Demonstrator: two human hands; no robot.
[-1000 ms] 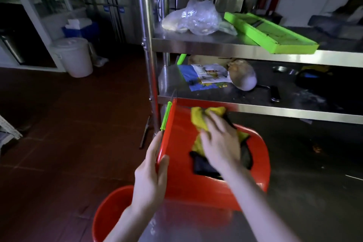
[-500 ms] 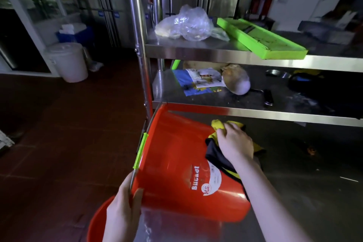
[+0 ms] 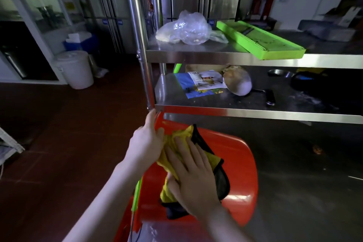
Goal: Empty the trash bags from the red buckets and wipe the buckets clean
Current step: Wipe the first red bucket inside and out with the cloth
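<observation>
A red bucket (image 3: pixel 239 163) is being held on its side just in front of a steel rack (image 3: pixel 255 113), below the front edge of the rack's lower shelf. The bucket's rim is being gripped by the left hand (image 3: pixel 148 143) close to the rack's left post. The thumb is lying on one side of the rim and the fingers are wrapped over the other.

A yellow and black cloth (image 3: pixel 177 136) is being pressed against the bucket's outer wall by the right hand (image 3: pixel 194 179). That hand's fingers are lying straight and spread with the palm flat on the fabric, so nothing is being pinched. A green grip (image 3: pixel 137 192) on the bucket's wire handle is hanging under the left forearm.

A second red bucket (image 3: pixel 120 230) is partly showing beneath the first, on the side away from the rack. It is being cut off by the bottom edge of the view.

On the rack's upper shelf a crumpled clear plastic bag (image 3: pixel 188 29) is lying just beside a green tray (image 3: pixel 261 41), and the tray's near corner is jutting past the shelf front. On the lower shelf a leaflet (image 3: pixel 204 82) is lying flat. Well to the left of the rack, on the dark red floor, a white lidded pail (image 3: pixel 75 68) is standing upright.
</observation>
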